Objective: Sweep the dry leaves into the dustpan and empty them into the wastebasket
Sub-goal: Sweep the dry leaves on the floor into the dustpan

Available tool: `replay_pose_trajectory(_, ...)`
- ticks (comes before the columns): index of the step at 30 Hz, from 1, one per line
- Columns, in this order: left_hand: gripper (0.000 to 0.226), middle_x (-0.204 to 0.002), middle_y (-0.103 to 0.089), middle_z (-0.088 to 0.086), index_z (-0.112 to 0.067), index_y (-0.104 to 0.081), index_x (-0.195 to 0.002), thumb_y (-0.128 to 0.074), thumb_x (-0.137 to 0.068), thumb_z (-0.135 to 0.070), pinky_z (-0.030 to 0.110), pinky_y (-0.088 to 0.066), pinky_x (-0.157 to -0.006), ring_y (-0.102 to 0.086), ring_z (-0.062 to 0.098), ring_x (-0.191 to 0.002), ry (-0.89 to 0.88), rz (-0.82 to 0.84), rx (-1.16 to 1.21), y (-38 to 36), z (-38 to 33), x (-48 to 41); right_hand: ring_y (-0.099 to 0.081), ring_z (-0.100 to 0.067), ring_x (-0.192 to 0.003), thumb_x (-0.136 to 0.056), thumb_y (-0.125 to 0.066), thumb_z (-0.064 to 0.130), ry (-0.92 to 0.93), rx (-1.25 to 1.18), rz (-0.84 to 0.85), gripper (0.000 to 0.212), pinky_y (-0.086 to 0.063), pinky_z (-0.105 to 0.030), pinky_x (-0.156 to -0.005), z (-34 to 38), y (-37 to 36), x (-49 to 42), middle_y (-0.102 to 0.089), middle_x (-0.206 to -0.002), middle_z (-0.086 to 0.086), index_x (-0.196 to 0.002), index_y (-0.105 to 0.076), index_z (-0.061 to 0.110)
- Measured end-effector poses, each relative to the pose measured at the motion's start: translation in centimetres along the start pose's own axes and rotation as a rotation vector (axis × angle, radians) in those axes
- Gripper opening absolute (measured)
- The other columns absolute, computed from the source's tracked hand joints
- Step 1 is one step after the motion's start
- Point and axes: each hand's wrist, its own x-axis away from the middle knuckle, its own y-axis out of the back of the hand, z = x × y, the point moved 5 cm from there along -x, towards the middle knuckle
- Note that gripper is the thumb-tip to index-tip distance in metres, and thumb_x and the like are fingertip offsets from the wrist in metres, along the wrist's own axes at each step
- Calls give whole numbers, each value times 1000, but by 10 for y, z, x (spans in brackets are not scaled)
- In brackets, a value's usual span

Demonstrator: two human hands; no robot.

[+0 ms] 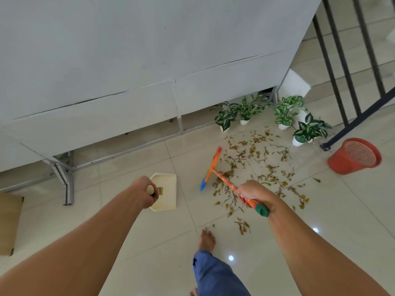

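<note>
Barely begun: left hand (142, 194) fisted on the empty cream dustpan's (165, 195) handle, right hand (253, 194) gripping the orange broom (222, 179), dry leaves (256, 159) scattered left of the red wastebasket (354, 155).

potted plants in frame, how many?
4, all in white pots past the dry leaves: two by the wall base, two nearer the railing. Foliage overlaps, so another pot may be hidden.

One head-worn wide-angle camera looks steeply down and forward from standing height onto the glossy pale tiled floor (149, 238), arms nearest
</note>
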Motion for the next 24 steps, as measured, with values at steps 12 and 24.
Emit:
replay_pose_trajectory(12, 20, -82, -43, 11, -7, -48, -106, -48, -89, 1, 13, -41, -33, -44, 12, -56, 35, 40, 67, 82, 92, 45, -57, -16, -47, -96, -52, 21, -13, 207, -58, 29, -51, -26, -49, -98, -53, 78, -68, -69, -9, -97, -68, -3)
replay_pose_trajectory(24, 24, -110, -47, 8, -11, -49, -112, -53, -89, -4, 18, -48, -36, -48, 14, -66, 33, -8, 61, 45, 139, 62, -63, -16, -59, -90, -60, 17, 61, 347, 75, 18, -52, -25, -52, -152, -17, 95, -69, -75, -7, -99, -69, 5)
